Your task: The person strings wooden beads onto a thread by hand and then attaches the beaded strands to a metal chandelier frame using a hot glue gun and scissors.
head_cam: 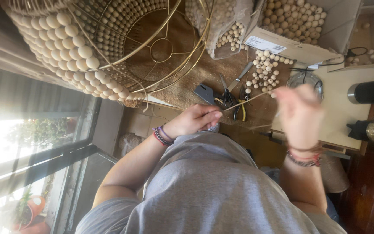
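From the head camera, the person's left hand is curled just above the grey shirt, wrist bent inward, its fingertips pinched shut on one end of a thin tan cord that runs taut across to the right hand, which is raised, blurred, and closed around the cord's other end. Past the cord, on the burlap mat, lie pliers with yellow handles, loose wooden beads beside a cardboard box of beads, and a brass wire lampshade frame partly covered in strung beads
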